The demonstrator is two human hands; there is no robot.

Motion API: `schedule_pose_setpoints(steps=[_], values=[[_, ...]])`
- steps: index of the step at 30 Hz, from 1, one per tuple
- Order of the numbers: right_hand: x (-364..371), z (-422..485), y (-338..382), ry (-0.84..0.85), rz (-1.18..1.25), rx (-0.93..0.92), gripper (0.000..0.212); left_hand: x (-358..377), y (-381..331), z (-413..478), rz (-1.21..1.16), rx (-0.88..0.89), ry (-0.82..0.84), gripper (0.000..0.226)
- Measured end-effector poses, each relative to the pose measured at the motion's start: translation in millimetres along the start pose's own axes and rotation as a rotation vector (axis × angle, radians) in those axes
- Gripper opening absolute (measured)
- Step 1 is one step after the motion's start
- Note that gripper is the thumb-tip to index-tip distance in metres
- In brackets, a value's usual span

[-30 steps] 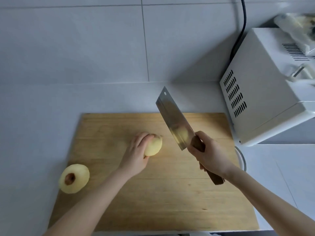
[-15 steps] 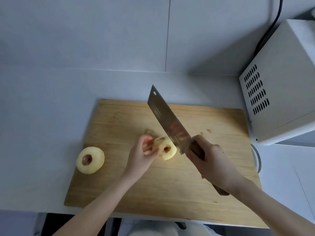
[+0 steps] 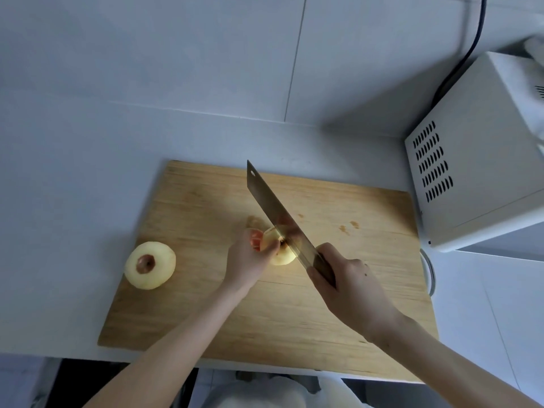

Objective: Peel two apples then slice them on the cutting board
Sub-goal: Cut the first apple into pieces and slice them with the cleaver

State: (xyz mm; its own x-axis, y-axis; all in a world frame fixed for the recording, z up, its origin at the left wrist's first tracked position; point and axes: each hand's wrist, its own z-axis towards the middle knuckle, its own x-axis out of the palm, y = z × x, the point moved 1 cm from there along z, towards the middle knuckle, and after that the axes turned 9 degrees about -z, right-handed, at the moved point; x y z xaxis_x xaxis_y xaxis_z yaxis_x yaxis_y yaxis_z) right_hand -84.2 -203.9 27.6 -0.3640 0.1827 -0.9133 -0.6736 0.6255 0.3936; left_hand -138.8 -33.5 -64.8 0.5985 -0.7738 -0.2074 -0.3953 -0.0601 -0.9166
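Left hand [image 3: 245, 260] gripping peeled apple [image 3: 281, 254] on cutting board [image 3: 294, 319], right hand [image 3: 350, 287] holding cleaver [image 3: 276, 213] against it

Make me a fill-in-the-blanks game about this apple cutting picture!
1. The right hand grips a big ___.
2. The left hand holds one apple on the wooden ___.
3. The other apple lies to the ___ of both hands.

Missing words: knife, board, left.

Dim, bluish, wide-angle edge warp

Matt wooden cutting board [image 3: 265, 319], shiny metal cleaver [image 3: 273, 210], glossy wall tiles [image 3: 176, 54]
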Motion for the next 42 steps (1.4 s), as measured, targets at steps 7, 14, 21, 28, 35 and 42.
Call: schedule_pose_setpoints(steps=[7, 14, 21, 28, 35, 42], values=[[0.1, -1.3, -0.6, -0.009, -0.015, -0.025, 0.011, 2.1, -1.3, 6.1, -0.054, -0.063, 0.004, 0.031], [-15.1, 2.4, -20.4, -0.087, -0.077, -0.072, 0.013, 10.3, -14.1, 10.7, -0.060, -0.169, 0.176, 0.050], [-22.8, 0.8, -48.6, -0.128, -0.252, -0.253, 0.016, 11.5, -19.9, 24.7, -0.168, -0.288, 0.148, 0.036], [-9.3, 5.6, -60.5, -0.113, -0.358, -0.349, 0.028, 15.7, -15.7, 20.5, -0.343, -0.364, 0.076, 0.043], [-11.0, 16.6, -76.7, -0.065, -0.296, -0.374, 0.024, 18.3, -13.5, 24.3, -0.364, -0.392, 0.043, 0.038], [-16.2, 28.0, -88.6, -0.011, -0.218, -0.368, 0.016, 17.6, -17.3, 30.5, -0.345, -0.412, 0.074, 0.035]])
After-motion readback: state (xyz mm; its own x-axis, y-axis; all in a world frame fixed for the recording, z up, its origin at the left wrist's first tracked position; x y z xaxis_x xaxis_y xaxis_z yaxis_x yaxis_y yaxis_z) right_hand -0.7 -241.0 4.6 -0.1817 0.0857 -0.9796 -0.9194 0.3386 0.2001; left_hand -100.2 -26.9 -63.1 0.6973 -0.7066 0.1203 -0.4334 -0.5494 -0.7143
